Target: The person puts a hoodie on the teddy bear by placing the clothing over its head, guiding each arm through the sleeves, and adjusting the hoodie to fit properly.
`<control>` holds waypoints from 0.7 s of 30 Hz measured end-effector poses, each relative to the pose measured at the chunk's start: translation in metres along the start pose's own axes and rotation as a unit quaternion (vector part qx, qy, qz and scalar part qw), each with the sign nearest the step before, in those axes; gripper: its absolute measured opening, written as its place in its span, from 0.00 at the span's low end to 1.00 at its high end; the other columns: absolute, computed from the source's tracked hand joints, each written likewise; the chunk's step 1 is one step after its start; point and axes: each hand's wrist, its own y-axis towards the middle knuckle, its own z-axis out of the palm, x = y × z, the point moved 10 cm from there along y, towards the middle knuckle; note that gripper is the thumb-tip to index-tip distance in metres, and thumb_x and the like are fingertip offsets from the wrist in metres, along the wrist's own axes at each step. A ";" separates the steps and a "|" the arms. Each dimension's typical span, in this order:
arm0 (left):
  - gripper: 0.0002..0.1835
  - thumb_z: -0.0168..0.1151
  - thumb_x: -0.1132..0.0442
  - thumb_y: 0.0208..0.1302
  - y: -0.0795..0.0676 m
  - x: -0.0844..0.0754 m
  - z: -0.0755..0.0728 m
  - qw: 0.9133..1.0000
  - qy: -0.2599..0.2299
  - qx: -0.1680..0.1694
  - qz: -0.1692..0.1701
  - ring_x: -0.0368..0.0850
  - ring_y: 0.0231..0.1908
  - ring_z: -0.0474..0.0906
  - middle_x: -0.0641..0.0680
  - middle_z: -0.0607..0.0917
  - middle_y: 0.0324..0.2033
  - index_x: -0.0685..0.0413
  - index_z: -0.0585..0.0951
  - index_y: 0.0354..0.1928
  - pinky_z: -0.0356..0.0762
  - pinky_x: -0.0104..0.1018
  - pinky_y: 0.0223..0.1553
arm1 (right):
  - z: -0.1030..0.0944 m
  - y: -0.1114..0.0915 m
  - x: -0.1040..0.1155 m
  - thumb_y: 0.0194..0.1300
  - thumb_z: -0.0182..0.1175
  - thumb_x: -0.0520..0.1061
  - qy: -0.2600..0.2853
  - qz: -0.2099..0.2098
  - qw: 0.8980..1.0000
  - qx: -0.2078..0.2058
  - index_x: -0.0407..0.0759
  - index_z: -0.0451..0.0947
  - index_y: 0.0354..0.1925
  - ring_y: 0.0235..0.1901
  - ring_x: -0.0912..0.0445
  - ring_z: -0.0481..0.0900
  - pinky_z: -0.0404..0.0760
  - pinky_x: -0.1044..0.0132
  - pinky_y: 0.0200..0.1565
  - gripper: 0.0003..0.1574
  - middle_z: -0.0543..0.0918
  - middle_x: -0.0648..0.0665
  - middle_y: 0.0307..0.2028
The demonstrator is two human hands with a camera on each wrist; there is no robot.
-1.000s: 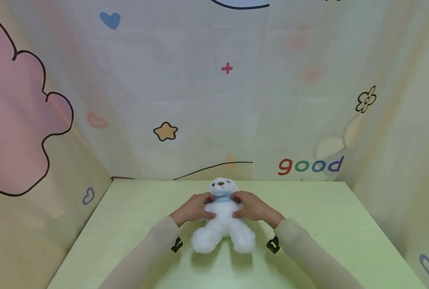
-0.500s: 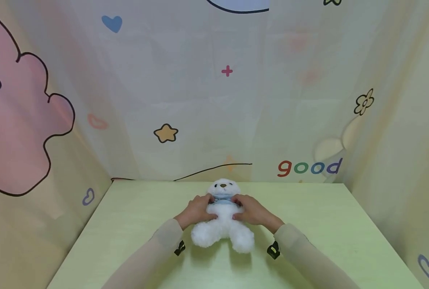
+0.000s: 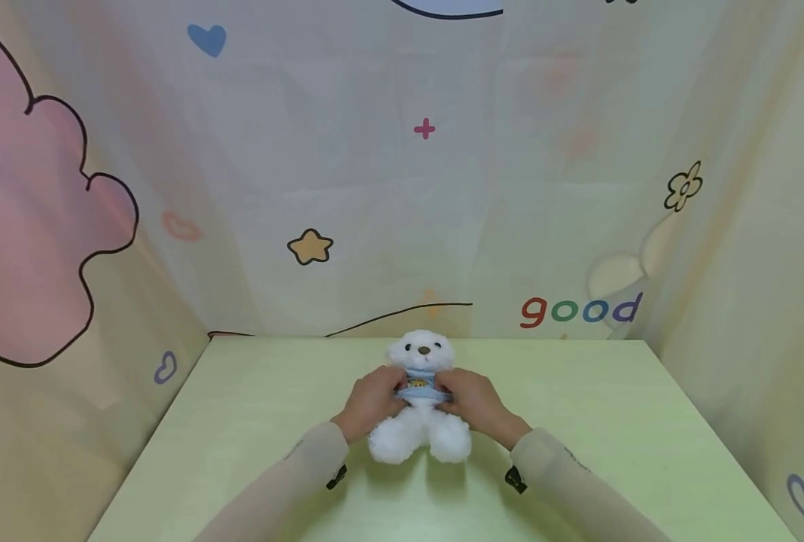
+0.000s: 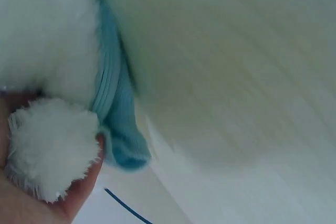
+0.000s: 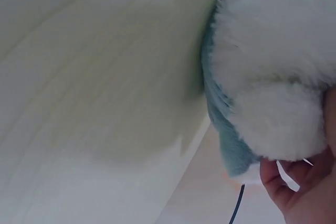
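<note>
The white plush bear faces the viewer, over the table, between both hands; whether the table bears its weight cannot be told. The left hand and right hand grip its sides beside the blue shirt, fingers curled about the fluffy arms. Judged light, soft, not fragile; fur should resist slipping, loose cloth may shift. Recommended hold: torso, both flanks.

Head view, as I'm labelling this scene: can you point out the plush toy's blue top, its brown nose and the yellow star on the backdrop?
Blue top point(image 3: 420, 385): head view, on the printed chest.
Brown nose point(image 3: 424, 351): head view, on its middle.
Yellow star point(image 3: 310, 247): head view, on its centre.
</note>
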 end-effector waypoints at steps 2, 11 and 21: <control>0.13 0.66 0.62 0.53 -0.002 -0.003 0.002 0.999 0.041 -0.010 0.000 0.38 0.28 0.69 0.42 0.75 0.27 0.43 0.68 0.24 0.64 0.33 0.27 | 0.000 -0.001 0.003 0.46 0.72 0.48 -0.022 -0.005 1.000 -0.011 0.53 0.65 0.24 0.22 0.62 0.63 0.64 0.69 0.25 0.22 0.69 0.56 0.21; 0.05 0.61 0.56 0.61 -0.006 -0.012 -0.003 0.992 0.099 -0.066 0.029 0.39 0.40 0.76 0.42 0.79 0.36 0.40 0.75 0.35 0.75 0.36 0.32 | -0.010 -0.011 0.008 0.49 0.70 0.47 -0.098 -0.004 0.990 -0.103 0.51 0.69 0.26 0.21 0.59 0.71 0.66 0.68 0.19 0.17 0.76 0.53 0.22; 0.24 0.62 0.60 0.52 -0.004 0.006 0.004 0.995 -0.060 0.066 0.031 0.43 0.52 0.72 0.46 0.73 0.51 0.45 0.73 0.54 0.72 0.39 0.53 | -0.009 -0.013 0.011 0.59 0.61 0.44 -0.065 -0.025 0.996 -0.060 0.48 0.75 0.48 0.44 0.54 0.79 0.79 0.60 0.43 0.17 0.79 0.50 0.44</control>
